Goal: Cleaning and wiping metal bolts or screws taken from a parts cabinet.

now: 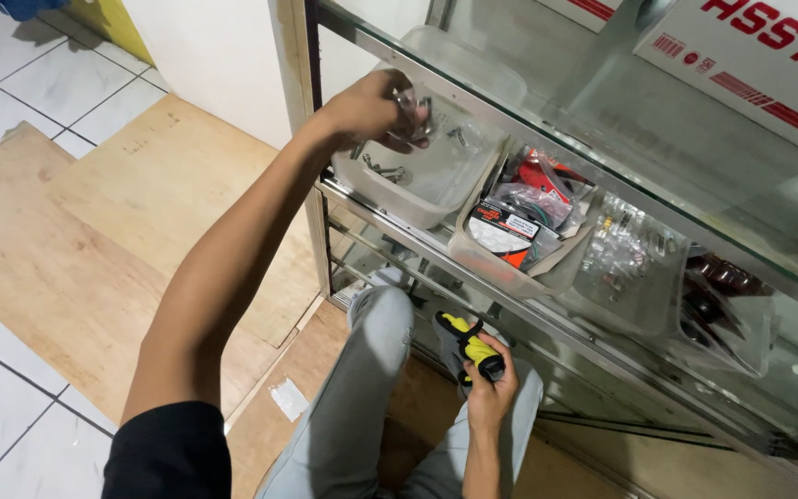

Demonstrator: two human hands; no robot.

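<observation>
My left hand (376,109) reaches into a clear plastic tub (417,189) on a shelf of a glass display cabinet and pinches a few metal bolts (415,109) above it. More bolts (385,169) lie loose on the tub's floor. Down by my knees, my right hand (489,393) grips a tool with a yellow and black handle (470,347), its handle pointing up toward the cabinet. I am crouched in light grey trousers (362,397) in front of the cabinet.
Further clear tubs sit along the same shelf: one with packaged parts in red and black (524,208), one with small bagged items (625,254), one with dark parts (718,310). A white box (750,55) rests on the glass top. Plywood sheets (94,231) cover the tiled floor.
</observation>
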